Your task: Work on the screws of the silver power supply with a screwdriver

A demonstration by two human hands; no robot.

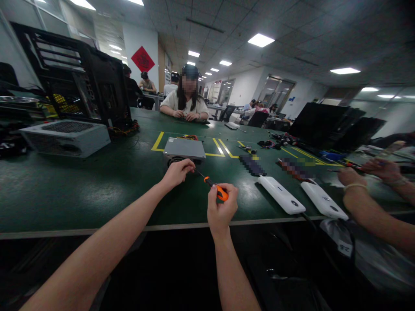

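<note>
A grey metal computer power supply [186,148] sits on the green table in front of me, its fan side facing me. My right hand [222,207] grips a screwdriver [222,193] with an orange and black handle. Its thin shaft points up and left toward the lower right corner of the power supply. My left hand [179,174] is at the front of the power supply, thumb and fingers pinched together beside the screwdriver tip. Whatever lies between those fingertips is too small to make out.
Left stand another power supply [69,137] and a black computer case [87,82]. Right of me lie two white devices [282,195] with cables, two blurred phones and dark monitors [327,125]. A co-worker's hands [353,183] work at far right; another person [186,97] sits opposite.
</note>
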